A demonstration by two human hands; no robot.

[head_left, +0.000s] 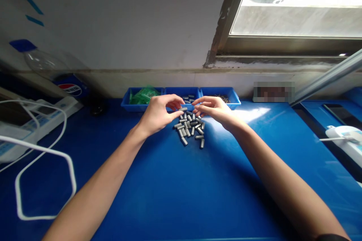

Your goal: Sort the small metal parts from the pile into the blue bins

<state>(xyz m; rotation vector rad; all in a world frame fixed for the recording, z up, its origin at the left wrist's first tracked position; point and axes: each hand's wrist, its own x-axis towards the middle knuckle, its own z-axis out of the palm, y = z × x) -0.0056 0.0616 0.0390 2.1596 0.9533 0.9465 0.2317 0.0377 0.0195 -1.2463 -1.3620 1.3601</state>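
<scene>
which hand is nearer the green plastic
Left. The left hand is just to the right and on the near side of the green plastic; the right hand is farther right, before the right bin.

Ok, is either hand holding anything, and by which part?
The left hand seems to pinch a metal piece by its left end; whether the right hand holds anything can't be told.

A pile of metal pieces (187, 126) lies on the surface (181, 192). Just behind the pile stands a row of three bins (181, 91). Well left of the pile lies a cable (72, 173); behind the pile, a Pepsi bottle (64, 82) stands leftward, a window (294, 19) rightward.
</scene>
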